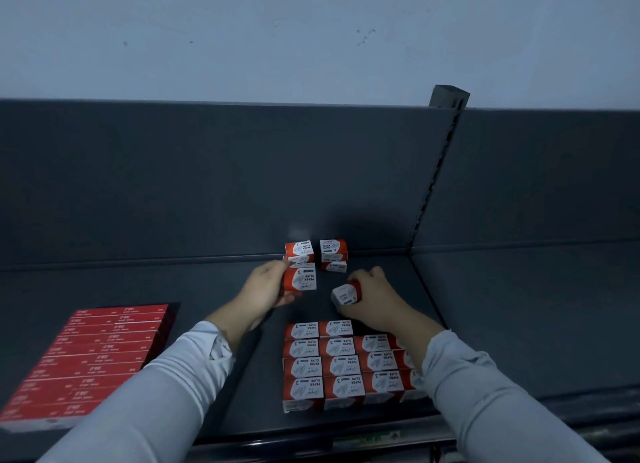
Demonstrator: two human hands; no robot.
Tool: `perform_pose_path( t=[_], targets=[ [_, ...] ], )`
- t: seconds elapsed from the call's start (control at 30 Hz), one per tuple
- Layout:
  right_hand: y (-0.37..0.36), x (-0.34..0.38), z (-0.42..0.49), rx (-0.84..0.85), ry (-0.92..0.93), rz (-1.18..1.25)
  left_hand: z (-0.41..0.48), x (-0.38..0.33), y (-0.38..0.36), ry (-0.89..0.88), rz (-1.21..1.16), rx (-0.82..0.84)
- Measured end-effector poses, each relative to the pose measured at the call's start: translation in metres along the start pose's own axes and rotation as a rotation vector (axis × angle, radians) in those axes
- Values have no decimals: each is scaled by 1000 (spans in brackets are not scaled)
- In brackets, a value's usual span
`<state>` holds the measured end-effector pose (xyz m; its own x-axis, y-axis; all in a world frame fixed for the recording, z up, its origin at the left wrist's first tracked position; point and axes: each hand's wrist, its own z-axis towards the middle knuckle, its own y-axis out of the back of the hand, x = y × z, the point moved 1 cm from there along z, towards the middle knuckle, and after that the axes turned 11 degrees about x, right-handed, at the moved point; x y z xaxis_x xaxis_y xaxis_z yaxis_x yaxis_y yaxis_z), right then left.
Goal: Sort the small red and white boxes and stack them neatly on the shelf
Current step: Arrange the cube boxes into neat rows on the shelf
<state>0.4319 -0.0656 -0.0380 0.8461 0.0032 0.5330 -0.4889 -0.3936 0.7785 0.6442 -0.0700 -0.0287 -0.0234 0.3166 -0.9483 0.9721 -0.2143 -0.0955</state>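
My left hand (266,288) grips a red and white paper clip box (300,279) just in front of the left stack (299,253) at the back of the dark shelf (207,282). My right hand (375,296) holds another small box (346,293), tilted, with its white end facing left. A second short stack (333,255) stands against the shelf's back wall, to the right of the first. A tight block of several paper clip boxes (332,362) sits near the front edge, partly under my right forearm.
A flat block of long red boxes (90,362) lies at the shelf's front left. A slotted upright post (438,172) divides the back panel at the right. A pale wall rises above the shelving.
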Motion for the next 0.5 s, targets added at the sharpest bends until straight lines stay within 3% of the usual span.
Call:
perform_pose_path(
  t=[0.13,0.23,0.37,0.5],
  targets=[
    [13,4,-12,-151,46,244,-6,-8,-2,-13,-63,17],
    [20,8,-19,-107,115,401,-11,-12,-6,-37,-61,53],
    [26,10,-26,-106,178,460,-18,-17,-16,-47,-93,108],
    [34,8,-38,-177,207,532,-26,-24,-29,-56,-315,219]
  ],
)
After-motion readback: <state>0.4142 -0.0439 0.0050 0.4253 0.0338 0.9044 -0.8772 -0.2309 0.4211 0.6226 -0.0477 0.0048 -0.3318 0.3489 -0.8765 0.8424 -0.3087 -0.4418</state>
